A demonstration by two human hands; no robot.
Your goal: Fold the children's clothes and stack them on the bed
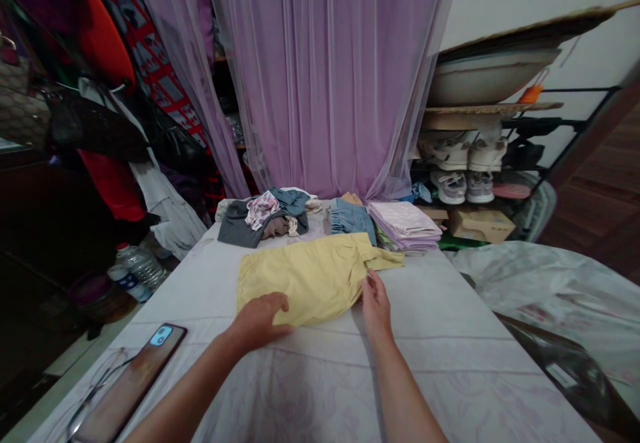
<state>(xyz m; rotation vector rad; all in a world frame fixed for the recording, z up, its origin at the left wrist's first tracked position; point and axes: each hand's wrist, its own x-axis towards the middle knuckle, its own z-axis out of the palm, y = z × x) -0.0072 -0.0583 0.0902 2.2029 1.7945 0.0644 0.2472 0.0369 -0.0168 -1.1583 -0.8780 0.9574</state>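
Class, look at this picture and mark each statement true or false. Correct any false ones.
1. The left hand rests on the yellow garment. True.
2. The right hand holds the phone. False: the phone lies on the sheet, left of both hands; the right hand is at the garment's edge.
3. The lilac stack lies beside the denim. True.
4. The shoes stand on the sheet. False: they are on a rack to the right.
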